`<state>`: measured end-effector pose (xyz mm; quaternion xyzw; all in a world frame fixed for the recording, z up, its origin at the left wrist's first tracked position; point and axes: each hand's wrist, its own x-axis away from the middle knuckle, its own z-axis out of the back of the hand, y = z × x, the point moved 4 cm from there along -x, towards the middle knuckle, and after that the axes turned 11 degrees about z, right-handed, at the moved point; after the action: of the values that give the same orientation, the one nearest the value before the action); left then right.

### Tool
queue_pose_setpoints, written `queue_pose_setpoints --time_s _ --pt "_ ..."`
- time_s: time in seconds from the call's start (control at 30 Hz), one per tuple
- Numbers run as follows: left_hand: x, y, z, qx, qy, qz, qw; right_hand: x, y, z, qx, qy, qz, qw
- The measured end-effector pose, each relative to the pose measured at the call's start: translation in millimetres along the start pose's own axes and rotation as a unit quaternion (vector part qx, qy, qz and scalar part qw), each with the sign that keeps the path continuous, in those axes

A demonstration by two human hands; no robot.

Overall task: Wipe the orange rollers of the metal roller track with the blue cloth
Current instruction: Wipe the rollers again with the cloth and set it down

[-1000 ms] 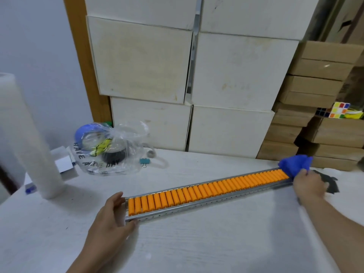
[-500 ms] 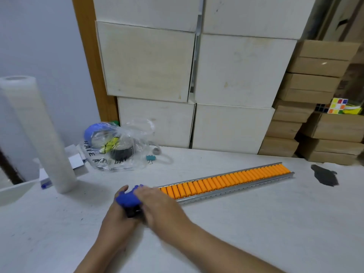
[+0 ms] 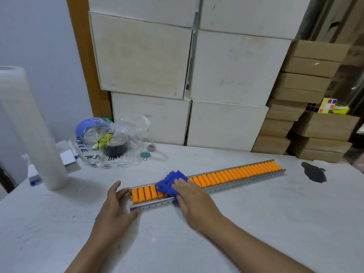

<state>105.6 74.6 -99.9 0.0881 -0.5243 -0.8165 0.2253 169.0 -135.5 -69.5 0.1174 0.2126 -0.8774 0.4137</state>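
Observation:
A long metal roller track (image 3: 226,189) lies slanted across the white table, its near end at the left and its far end at the upper right. Orange rollers (image 3: 236,175) fill it from end to end. My left hand (image 3: 116,201) grips the track's near left end, fingers behind it and thumb at the front corner. My right hand (image 3: 189,194) presses the crumpled blue cloth (image 3: 170,183) flat onto the rollers a short way in from that end. The cloth and hand hide a few rollers.
A tall roll of clear film (image 3: 29,131) stands at the left. A clear plastic bag (image 3: 110,142) with tape rolls and a binder clip (image 3: 145,155) lie behind the track. A black scrap (image 3: 314,172) lies at the right. White and brown boxes (image 3: 226,123) line the table's back.
My right hand swept the cloth from the track's far right end to its near left end, then back a little rightward. My left hand stayed on the near end.

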Motion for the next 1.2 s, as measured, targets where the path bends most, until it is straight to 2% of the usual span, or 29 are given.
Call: queue_pose_setpoints --time_s 0.23,0.37,0.57,0.7,0.77,0.8,0.87,0.93,1.03,1.13,1.2 --pt "7 4 -1 0.023 0.003 0.001 1.000 35 81 41 0.006 0.030 -0.129 0.991" --pt "6 6 0 -0.002 0.002 -0.002 1.000 58 143 66 -0.006 0.065 -0.240 0.968" --pt "2 6 2 -0.028 -0.006 -0.014 0.999 94 243 115 0.079 0.104 -0.414 0.901" --pt "1 3 1 -0.031 -0.005 -0.009 0.999 103 279 151 0.075 0.196 -0.515 0.831" --pt "0 1 2 -0.031 -0.005 -0.002 0.999 92 266 162 0.067 0.281 -0.505 0.813" --pt "-1 1 3 -0.033 -0.006 0.000 0.999 86 253 165 0.069 0.321 -0.478 0.815" --pt "-1 -1 3 -0.042 -0.008 -0.002 0.999 71 215 165 0.046 0.353 -0.402 0.844" --pt "-1 -1 3 -0.052 -0.007 -0.007 0.999 60 169 157 0.014 0.323 -0.327 0.888" --pt "-1 1 3 -0.057 -0.006 -0.013 0.998 70 102 136 -0.019 0.222 -0.241 0.944" --pt "1 3 2 -0.057 -0.004 -0.018 0.998 102 52 96 -0.073 0.110 -0.192 0.972" --pt "3 4 2 -0.056 -0.002 -0.017 0.998 123 28 69 -0.030 0.075 -0.142 0.986"
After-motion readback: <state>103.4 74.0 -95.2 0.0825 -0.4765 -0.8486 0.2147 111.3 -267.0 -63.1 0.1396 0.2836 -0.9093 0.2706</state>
